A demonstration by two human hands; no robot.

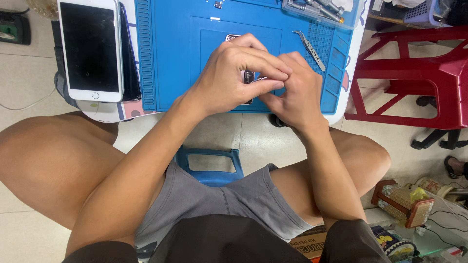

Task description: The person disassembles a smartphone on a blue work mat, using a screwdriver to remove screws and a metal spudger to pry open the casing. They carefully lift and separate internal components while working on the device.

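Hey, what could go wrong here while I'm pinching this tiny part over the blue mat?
The small dark part, pinched between the fingers of the left hand and right hand, might slip and drop to the floor, since the hands work near the blue mat's front edge. The white phone also overhangs the table edge and may get knocked off.

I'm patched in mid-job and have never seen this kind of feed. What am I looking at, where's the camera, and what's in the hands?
There is no machine here: a seated person works with two bare hands. The one picture comes from a camera on their head, looking down past their knees. A blue mat covers a small table. The left hand and right hand meet over its middle, pinching a small dark part; what lies beneath is mostly hidden. A white phone lies face up to the left, tweezers to the right, and a tool tray sits at the far edge.
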